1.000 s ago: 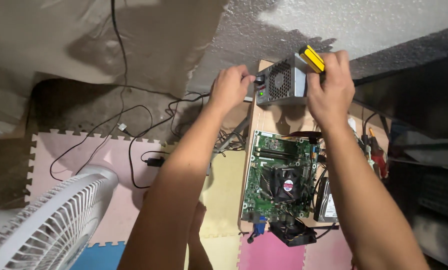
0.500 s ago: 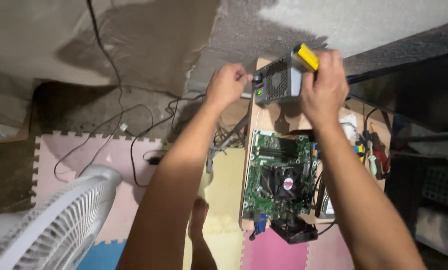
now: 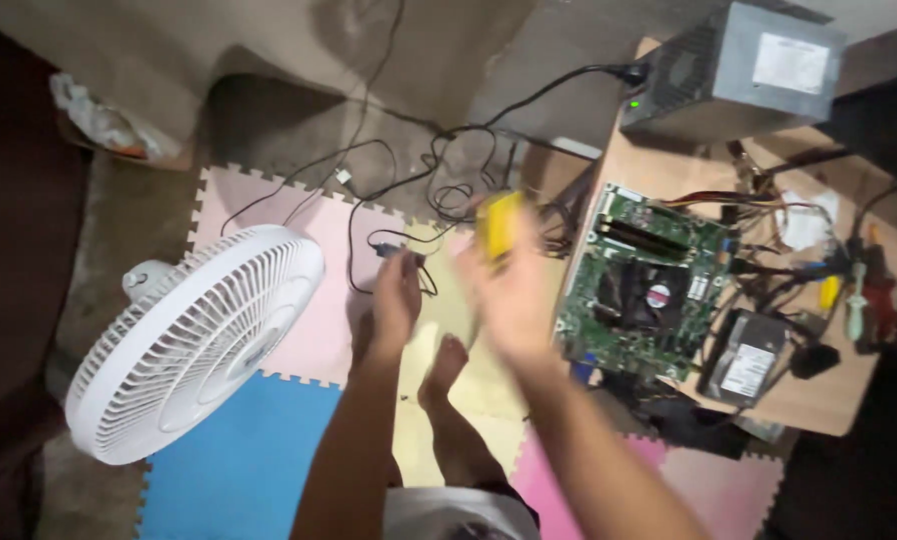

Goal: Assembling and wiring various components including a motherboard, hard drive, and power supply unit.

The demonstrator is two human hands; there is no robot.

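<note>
White fan (image 3: pixel 194 340); green motherboard (image 3: pixel 649 285); grey power supply (image 3: pixel 739 65); pink, blue, yellow mats (image 3: pixel 249 470); yellow tool (image 3: pixel 499 225).

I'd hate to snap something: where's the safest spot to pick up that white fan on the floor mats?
Probably by the round motor housing behind the fan, reached from its upper left. The wide grille faces the mats' side and is thin ribs; the housing looks solid and sits clear of the cables.

Count, head view: two hands, left hand (image 3: pixel 397 298) and right hand (image 3: pixel 514 295), the right blurred around one yellow object (image 3: pixel 498 224); one bare foot (image 3: pixel 444 368). One white fan (image 3: pixel 194 340), one grey power supply box (image 3: pixel 734 65), one green circuit board (image 3: pixel 654 283), one hard drive (image 3: pixel 749 358), all but the fan on one wooden board (image 3: pixel 829 395). Foam floor tiles by colour: two pink (image 3: pixel 269 225) (image 3: pixel 709 490), one blue (image 3: pixel 239 460), one yellow (image 3: pixel 444 300); loose black cables too tangled to count.
</note>
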